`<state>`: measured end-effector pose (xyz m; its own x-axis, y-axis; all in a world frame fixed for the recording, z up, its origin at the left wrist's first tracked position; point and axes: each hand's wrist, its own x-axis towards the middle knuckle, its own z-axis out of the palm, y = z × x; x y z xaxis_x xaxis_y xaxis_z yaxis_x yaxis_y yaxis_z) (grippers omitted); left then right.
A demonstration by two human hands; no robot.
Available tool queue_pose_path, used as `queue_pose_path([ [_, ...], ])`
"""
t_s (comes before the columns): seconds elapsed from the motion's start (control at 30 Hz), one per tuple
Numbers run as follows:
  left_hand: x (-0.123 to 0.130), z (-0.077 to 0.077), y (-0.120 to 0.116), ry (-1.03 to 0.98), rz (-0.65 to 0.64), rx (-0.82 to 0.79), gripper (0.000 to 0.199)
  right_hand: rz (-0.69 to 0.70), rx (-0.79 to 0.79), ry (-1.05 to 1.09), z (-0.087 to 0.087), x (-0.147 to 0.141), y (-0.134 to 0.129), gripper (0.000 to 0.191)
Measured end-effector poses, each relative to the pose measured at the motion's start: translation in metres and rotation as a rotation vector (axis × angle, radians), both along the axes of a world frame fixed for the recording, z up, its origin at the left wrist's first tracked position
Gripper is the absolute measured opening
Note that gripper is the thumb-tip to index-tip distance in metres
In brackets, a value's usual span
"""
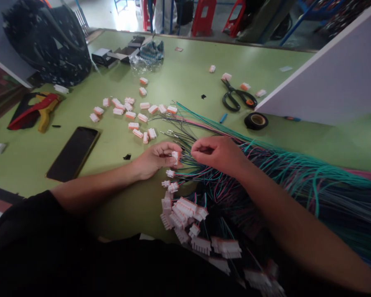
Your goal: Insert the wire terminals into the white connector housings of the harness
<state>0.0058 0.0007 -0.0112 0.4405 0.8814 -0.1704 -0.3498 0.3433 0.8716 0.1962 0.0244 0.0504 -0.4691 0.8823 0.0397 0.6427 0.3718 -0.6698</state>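
Observation:
Between the thumb and fingers of my left hand (pixel 159 160) is a small white and orange connector (pixel 174 157). Just to its right, my right hand (pixel 218 153) is closed in a pinch beside the wires; what its fingertips hold is too small to make out. A thick bundle of green, pink and dark wires (pixel 284 165) runs from under my right hand to the right edge. Wired white connectors (pixel 184 212) lie piled below my hands. Several loose white and orange connectors (pixel 130 115) are scattered beyond my left hand.
On the green table (pixel 185 74) lie a phone (pixel 72 153), a red and yellow tool (pixel 37 110), black scissors (pixel 236 97) and black tape (pixel 256 121). A dark patterned bag (pixel 49 41) stands back left, near small boxes (pixel 103 57). A white panel (pixel 327 74) rises at right.

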Motion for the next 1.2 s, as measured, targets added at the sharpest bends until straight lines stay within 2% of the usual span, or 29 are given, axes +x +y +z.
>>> queue_pose_path([
  [0.27,-0.001,0.000,0.001,0.021,-0.008,-0.012,0.023,0.029,0.158,-0.085,-0.005,-0.008,-0.004,0.011],
  [0.97,0.000,-0.002,0.001,-0.007,0.014,-0.019,0.025,-0.036,0.223,-0.171,-0.006,-0.013,-0.011,0.011],
  [1.2,0.000,0.006,-0.001,0.033,-0.004,-0.026,0.024,0.014,0.228,-0.128,-0.017,-0.020,-0.016,0.012],
])
